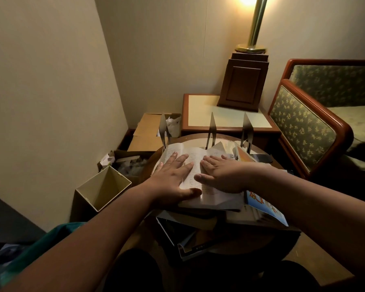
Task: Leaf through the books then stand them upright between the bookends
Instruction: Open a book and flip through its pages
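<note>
An open book (195, 157) with printed text pages lies flat on a round dark wooden table (268, 159). My left hand (173, 175) presses flat on its left page, fingers straight and spread. My right hand (219, 171) lies flat on the right page, fingers straight. Behind the book stand three thin metal bookends: one at the left (163, 128), one in the middle (212, 128) and one at the right (247, 129). A colourful blue and orange book (266, 207) lies to the right under my right forearm. More books (185, 234) are piled below the open one.
A cream square bin (102, 187) stands at the left of the table. Cardboard boxes (148, 131) sit behind it by the wall. A side table (200, 114) carries a wooden lamp base (242, 83). A green patterned armchair (303, 125) is at the right.
</note>
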